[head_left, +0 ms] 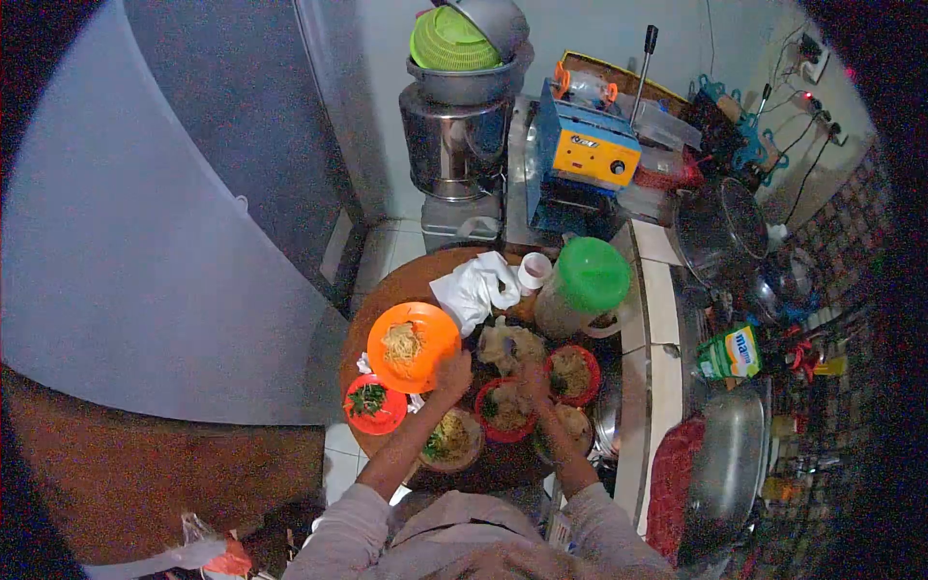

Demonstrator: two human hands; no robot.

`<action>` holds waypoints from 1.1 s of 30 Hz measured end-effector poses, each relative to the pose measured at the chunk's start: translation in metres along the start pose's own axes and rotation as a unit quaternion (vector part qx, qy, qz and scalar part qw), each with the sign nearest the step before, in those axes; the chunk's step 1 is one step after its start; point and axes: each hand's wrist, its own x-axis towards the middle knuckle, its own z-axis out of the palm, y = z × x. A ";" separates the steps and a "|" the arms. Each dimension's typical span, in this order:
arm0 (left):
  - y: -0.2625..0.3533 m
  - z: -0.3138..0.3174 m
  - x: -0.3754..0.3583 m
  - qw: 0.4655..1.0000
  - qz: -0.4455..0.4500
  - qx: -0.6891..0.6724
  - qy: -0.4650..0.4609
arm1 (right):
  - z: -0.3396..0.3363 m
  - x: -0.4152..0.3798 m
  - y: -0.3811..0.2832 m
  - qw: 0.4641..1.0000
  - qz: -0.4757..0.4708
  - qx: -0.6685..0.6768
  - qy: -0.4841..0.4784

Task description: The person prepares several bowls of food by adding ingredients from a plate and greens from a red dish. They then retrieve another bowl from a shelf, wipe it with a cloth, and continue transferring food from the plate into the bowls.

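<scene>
My left hand (452,375) is closed at the lower right rim of an orange plate (440,329), which bears a small heap of noodles (403,343). Over the far rim of a red bowl (505,437) of noodles and greens is my right hand (532,383), fingers drawn together beside a clear plastic bag (510,346) of pale food. I cannot tell what it holds. Another red bowl (594,379) of noodles stands just right of this hand. Below the forearms are a bowl of noodles and greens (449,441) and another bowl (578,425), partly hidden by my right arm.
A red-orange dish of chopped greens (367,399) sits at the round table's (387,290) left edge. Farther back are a white plastic bag (476,290), a white cup (534,271) and a green-lidded jug (592,275). A tiled counter (659,362) borders the right side.
</scene>
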 end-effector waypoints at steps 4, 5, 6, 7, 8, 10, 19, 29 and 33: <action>-0.003 0.012 0.002 0.999 -0.018 -0.023 -0.031 | -0.035 -0.059 -0.034 0.950 -0.112 -0.089 0.277; -0.005 0.016 0.001 0.997 -0.020 -0.028 -0.065 | -0.094 -0.062 -0.083 0.995 -0.031 0.006 0.094; -0.004 0.013 -0.001 0.997 -0.020 -0.030 -0.069 | -0.129 -0.079 -0.108 0.996 -0.029 0.006 0.090; -0.002 0.003 -0.003 0.996 -0.032 -0.039 -0.070 | -0.161 -0.090 -0.131 0.996 -0.062 -0.009 0.069; -0.001 -0.004 -0.004 0.995 -0.045 -0.048 -0.071 | -0.175 -0.094 -0.142 0.994 -0.096 -0.023 0.049; -0.003 -0.007 -0.004 0.995 -0.051 -0.037 -0.082 | -0.150 -0.077 -0.134 0.999 -0.035 0.019 0.036; -0.014 0.027 -0.011 0.995 -0.072 -0.028 -0.067 | -0.099 -0.057 -0.091 0.994 0.056 0.079 0.057; -0.024 0.036 -0.013 0.992 -0.040 -0.117 -0.015 | -0.144 -0.076 -0.133 0.986 0.030 0.138 0.086; -0.028 0.037 -0.010 0.990 -0.050 -0.122 -0.048 | -0.138 -0.068 -0.131 0.992 0.083 0.061 0.067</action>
